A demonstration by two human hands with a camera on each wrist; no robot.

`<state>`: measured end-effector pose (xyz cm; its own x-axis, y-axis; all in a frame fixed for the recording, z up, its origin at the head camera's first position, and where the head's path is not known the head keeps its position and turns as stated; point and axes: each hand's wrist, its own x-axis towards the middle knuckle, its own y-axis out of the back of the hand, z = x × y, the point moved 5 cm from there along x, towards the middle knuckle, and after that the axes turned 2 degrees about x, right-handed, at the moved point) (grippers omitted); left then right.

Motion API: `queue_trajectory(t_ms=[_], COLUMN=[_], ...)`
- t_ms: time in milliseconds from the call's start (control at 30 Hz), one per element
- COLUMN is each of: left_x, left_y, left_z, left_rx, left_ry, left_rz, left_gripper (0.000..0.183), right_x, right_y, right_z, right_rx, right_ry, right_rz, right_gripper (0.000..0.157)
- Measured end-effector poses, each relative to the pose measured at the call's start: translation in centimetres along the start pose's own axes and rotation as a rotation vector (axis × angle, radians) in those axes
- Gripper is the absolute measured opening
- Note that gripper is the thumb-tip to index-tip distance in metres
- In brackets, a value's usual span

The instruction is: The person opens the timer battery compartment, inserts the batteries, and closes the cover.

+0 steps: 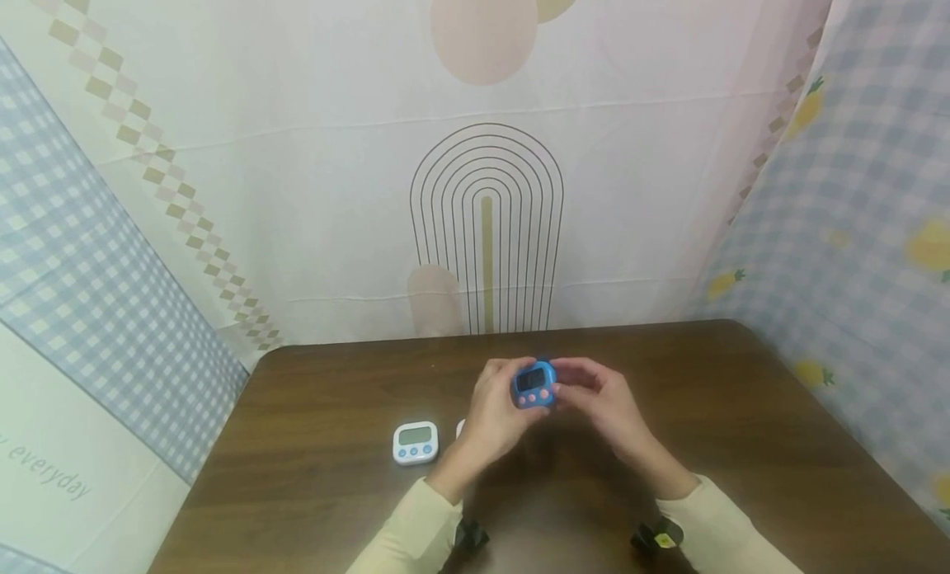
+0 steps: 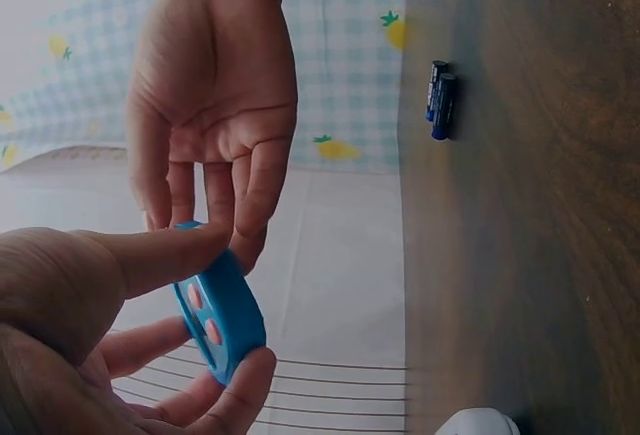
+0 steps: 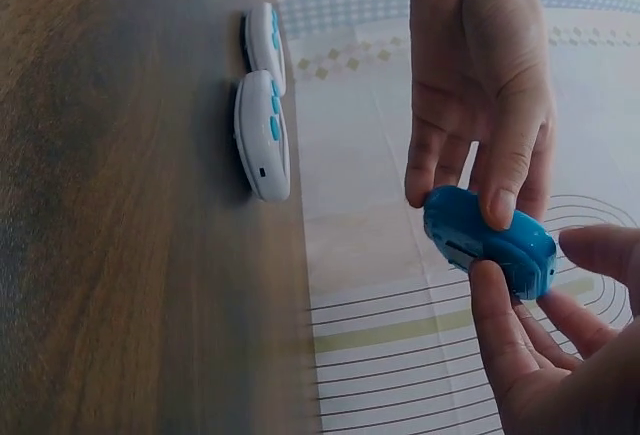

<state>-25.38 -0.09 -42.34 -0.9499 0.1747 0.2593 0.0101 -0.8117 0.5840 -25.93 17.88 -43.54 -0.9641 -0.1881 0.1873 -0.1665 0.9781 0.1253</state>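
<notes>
A blue digital timer [image 1: 534, 384] with a dark screen and pink buttons is held up above the table. My left hand [image 1: 496, 409] grips its left side, thumb along one edge and fingers on the opposite one. At the other side, my right hand [image 1: 604, 401] pinches the timer's edge, thumb near the front. The back of the blue timer [image 3: 490, 240], with a slot-like strip, appears in the right wrist view. On the table left of the hands lies a white timer [image 1: 416, 443] with blue buttons. A second white timer [image 3: 262, 135] is mostly hidden behind my left hand in the head view.
Two dark blue batteries [image 2: 441, 100] lie side by side on the brown wooden table [image 1: 319, 508]. A patterned cloth [image 1: 334, 228] hangs behind the table's back edge, and checked cloths [image 1: 853, 228] hang at both sides.
</notes>
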Motion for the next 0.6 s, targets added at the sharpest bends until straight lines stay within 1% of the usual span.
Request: queue_trajectory(t_ms=[133, 233, 467, 600], left_x=[0.03, 0.09, 0.29, 0.36], left_y=[0.14, 0.21, 0.21, 0.25], left_z=[0.10, 0.15, 0.11, -0.18], left_rx=[0.027, 0.028, -0.045, -0.030], left_ry=[-0.030, -0.039, -0.017, 0.000], left_rz=[0.014, 0.016, -0.010, -0.010], left_gripper=[0.068, 0.067, 0.065, 0.062], right_x=[0.11, 0.16, 0.30, 0.25], right_y=[-0.03, 0.10, 0.63, 0.54], right_z=[0.28, 0.36, 0.44, 0.27], right_rx=[-0.012, -0.037, -0.046, -0.098], right_ry=[-0.044, -0.050, -0.056, -0.032], right_rz=[0.004, 0.004, 0.016, 0.001], right_gripper=[0.049, 0.050, 0.046, 0.046])
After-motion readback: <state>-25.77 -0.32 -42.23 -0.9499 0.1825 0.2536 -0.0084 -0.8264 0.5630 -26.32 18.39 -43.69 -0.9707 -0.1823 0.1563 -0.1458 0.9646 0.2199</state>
